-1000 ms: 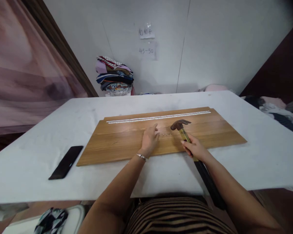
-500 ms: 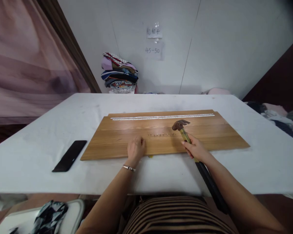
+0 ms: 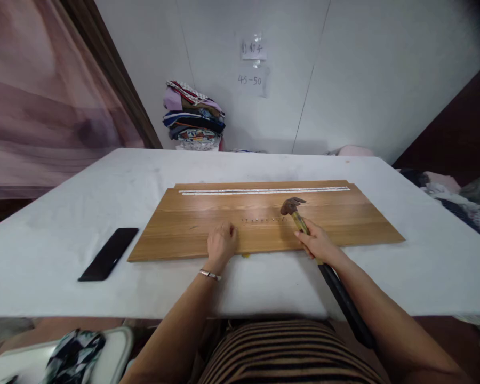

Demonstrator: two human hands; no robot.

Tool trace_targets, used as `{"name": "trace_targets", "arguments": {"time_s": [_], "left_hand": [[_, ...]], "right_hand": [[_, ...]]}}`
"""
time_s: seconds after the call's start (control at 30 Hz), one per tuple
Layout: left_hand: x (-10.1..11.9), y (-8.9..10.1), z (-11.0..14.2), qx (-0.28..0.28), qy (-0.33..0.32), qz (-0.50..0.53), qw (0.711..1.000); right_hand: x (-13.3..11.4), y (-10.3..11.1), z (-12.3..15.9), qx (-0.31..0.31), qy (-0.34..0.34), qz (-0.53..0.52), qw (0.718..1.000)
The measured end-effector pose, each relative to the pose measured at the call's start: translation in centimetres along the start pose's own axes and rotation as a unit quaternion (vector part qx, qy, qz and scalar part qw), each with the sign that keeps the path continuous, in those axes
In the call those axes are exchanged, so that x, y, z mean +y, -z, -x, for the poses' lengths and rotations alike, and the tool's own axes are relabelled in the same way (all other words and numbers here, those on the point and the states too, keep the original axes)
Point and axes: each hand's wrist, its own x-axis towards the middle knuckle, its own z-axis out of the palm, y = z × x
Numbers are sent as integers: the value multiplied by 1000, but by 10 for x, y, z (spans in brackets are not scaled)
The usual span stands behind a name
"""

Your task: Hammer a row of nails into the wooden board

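Note:
My right hand (image 3: 317, 241) grips a claw hammer (image 3: 298, 220) high on its yellowish shaft. The rusty head hangs over the wooden board (image 3: 356, 218), and the black handle end runs back along my forearm. On the board's front part rests my left hand (image 3: 222, 241), its fingers curled closed; whether they hold anything is hidden. Between the hands, a row of small nails (image 3: 264, 220) stands in the board, too tiny to make out singly. Two white strips (image 3: 264, 191) lie along the board's far side.
The board lies on a white-covered table (image 3: 256, 290). Left of it is a black phone-like slab (image 3: 110, 255). Folded clothes (image 3: 194, 117) are stacked behind the table by the wall. A white stool-like surface with patterned cloth (image 3: 76, 354) stands below at left.
The view has shifted slightly. Both hands stay in almost the same places, and the hammer head has turned a little over the board.

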Motion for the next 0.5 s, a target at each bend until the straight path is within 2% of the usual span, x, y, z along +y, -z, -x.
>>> {"name": "trace_targets", "arguments": {"time_s": [0.5], "left_hand": [[1,-1,0,13,0,-1,1000]], "right_hand": [[-5,-2,2,-3,-30,37,999]]}}
